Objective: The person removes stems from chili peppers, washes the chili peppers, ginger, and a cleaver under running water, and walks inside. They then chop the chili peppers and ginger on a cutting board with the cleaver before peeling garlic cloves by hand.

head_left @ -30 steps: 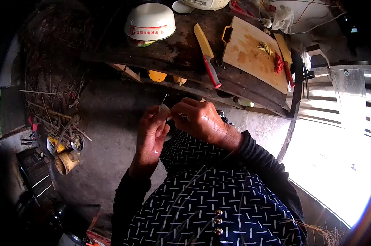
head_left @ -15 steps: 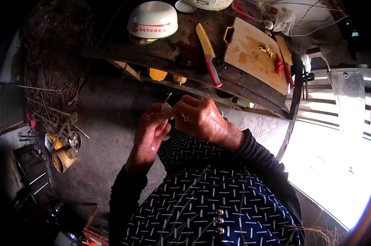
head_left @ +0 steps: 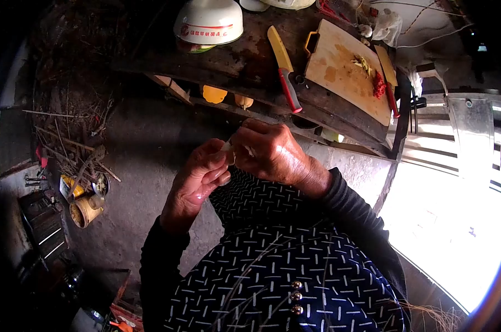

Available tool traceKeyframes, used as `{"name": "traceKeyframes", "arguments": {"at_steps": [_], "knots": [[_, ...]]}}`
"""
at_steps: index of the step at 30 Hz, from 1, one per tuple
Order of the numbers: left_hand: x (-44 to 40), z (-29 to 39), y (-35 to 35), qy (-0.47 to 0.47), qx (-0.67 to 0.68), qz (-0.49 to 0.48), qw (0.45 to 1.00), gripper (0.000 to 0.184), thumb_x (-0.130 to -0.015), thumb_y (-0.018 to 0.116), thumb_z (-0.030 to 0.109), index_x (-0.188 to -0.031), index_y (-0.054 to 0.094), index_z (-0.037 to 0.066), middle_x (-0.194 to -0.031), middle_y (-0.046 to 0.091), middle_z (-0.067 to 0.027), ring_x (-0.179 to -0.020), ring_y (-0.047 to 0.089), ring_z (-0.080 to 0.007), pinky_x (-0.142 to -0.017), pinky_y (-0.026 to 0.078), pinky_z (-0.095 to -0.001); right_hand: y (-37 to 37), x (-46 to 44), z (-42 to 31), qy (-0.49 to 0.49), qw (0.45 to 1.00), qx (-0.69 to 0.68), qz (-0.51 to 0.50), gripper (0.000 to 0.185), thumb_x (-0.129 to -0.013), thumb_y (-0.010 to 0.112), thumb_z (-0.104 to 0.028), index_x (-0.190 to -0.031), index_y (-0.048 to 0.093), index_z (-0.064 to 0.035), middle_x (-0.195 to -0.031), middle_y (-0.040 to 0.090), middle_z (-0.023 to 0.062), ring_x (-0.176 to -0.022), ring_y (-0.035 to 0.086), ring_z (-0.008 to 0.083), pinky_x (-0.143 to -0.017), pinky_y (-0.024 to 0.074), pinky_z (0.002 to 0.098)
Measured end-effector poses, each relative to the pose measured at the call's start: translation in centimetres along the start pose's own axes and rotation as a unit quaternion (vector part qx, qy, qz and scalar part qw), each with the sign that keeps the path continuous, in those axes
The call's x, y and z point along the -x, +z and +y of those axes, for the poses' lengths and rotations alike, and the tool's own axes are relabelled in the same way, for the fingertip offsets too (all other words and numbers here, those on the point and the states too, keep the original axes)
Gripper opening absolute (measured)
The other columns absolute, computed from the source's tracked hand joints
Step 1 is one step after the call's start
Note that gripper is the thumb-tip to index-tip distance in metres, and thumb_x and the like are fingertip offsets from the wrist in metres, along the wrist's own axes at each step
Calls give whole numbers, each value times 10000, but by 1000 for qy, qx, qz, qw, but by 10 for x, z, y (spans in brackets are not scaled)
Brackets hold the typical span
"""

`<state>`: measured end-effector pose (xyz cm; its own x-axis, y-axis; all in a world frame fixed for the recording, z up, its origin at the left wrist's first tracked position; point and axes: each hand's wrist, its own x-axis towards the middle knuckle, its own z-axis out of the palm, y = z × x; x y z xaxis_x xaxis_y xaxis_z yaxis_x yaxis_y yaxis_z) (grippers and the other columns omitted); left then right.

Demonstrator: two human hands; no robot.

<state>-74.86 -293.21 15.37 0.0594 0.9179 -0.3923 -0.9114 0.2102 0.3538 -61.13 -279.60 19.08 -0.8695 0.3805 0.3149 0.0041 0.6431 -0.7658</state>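
Observation:
My left hand (head_left: 198,172) and my right hand (head_left: 272,154) meet in front of my body, above the floor. A small whitish piece (head_left: 226,146), resembling a garlic clove, is pinched between the fingertips of both. Fingers cover most of it, so its full shape is hidden. The left palm is turned partly upward and looks wet. My right hand shows its back, with the fingers curled in.
A wooden table (head_left: 245,66) ahead bears a white bowl (head_left: 209,25), a knife (head_left: 283,69) and a cutting board (head_left: 339,66). On the board lie chopped red bits (head_left: 379,86), yellowish pieces (head_left: 363,65) and another knife (head_left: 387,66). Firewood (head_left: 76,149) is piled left.
My right hand has risen slightly, and the left hand has tilted with its wrist shifted left. Both still pinch the whitish piece. The view has shifted a little.

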Motion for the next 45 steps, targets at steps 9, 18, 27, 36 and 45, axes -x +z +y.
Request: {"name": "traceKeyframes", "arguments": {"at_steps": [9,18,27,36,45], "knots": [[12,2,-10,39,61,-56,996,218,-818,670,155,-1012,596,90,-869,599,-80,-424,307,5,-477,317,-175,-12,5,21,73,993,77,-58,131,-727,588,15,-850,595,-28,-809,615,116,-731,620,274,-631,506,335],[17,1,-2,127,80,-14,989,234,-815,668,124,-1027,574,94,-894,549,-30,-465,314,3,-486,298,-163,-3,6,11,104,987,-64,-109,162,-786,664,-101,-920,621,-19,-851,641,89,-764,631,210,-674,516,297],[11,-10,10,179,-29,89,979,243,-804,678,133,-1018,573,86,-880,584,-29,-638,482,-43,-548,384,-172,-3,-1,-10,231,902,-348,-105,197,-824,657,-168,-937,636,-8,-843,643,78,-786,615,148,-691,506,272],[6,-13,-1,179,-22,64,982,241,-808,669,109,-1021,565,64,-819,576,-23,-605,461,-55,-526,366,-178,-3,-2,-5,245,899,-343,-122,158,-832,635,-111,-937,631,7,-859,643,73,-789,617,140,-710,510,262],[4,-12,7,190,-73,99,974,244,-801,682,150,-1002,564,76,-793,569,-17,-616,462,-60,-526,350,-180,-2,-4,-5,231,918,-301,-116,154,-819,639,-104,-938,634,-6,-847,641,80,-780,615,139,-696,510,258]]}}
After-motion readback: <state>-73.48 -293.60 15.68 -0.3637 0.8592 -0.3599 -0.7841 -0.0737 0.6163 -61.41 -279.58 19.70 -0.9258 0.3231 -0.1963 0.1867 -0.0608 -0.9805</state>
